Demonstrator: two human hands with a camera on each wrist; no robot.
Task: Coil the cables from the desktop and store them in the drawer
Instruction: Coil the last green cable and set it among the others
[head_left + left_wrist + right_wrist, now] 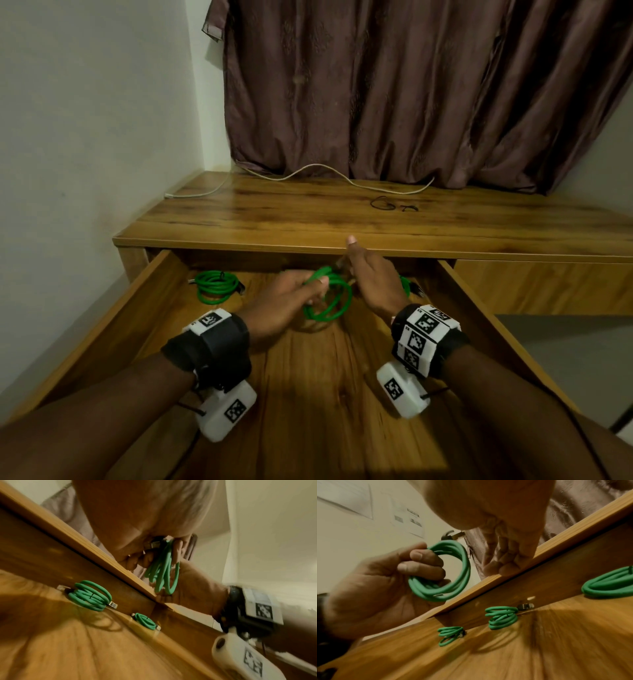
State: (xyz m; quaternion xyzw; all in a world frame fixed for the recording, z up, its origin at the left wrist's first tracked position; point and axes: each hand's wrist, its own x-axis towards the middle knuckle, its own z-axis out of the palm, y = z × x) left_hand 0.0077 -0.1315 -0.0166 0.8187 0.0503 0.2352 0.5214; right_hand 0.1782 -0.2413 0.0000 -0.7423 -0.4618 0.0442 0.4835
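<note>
While the left hand (373, 582) pinched the springy green coil (447, 572) over the drawer (479, 308), the right hand (371, 277) hung relaxed, holding nothing.

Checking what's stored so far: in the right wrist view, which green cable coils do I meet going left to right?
Coil held in the left hand → small coil → middle coil → coil at the right edge.
</note>
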